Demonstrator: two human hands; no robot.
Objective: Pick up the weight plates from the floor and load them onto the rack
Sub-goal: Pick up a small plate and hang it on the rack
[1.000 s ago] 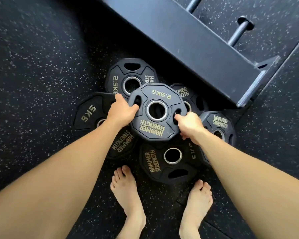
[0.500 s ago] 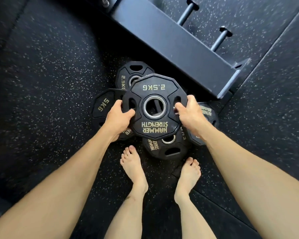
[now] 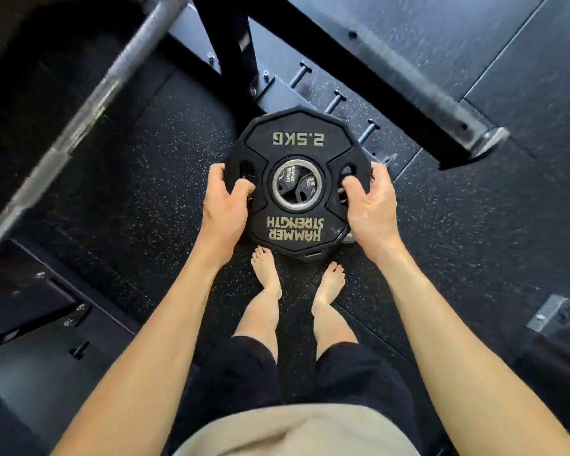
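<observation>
I hold a black 2.5 kg weight plate (image 3: 297, 149) flat in front of me, high above the floor, its "Hammer Strength" lettering facing up. My left hand (image 3: 224, 209) grips its left handle slot and my right hand (image 3: 369, 205) grips the right one. The other plates on the floor are almost wholly hidden under it; bits show through its centre hole (image 3: 298, 189) and below its near edge. The rack's dark frame (image 3: 375, 70) runs across the top, with short pegs (image 3: 334, 100) sticking out near the plate's far edge.
A steel barbell (image 3: 89, 103) slants across the upper left. My bare feet (image 3: 267, 268) stand on speckled black rubber flooring just behind the plates. A metal bracket (image 3: 553, 312) sits at the right, and another dark frame part lies at lower left.
The plate has come up off the pile with both hands on it. I have straightened up, so the floor and the other plates look much farther away, and the rack and barbell have come into view.
</observation>
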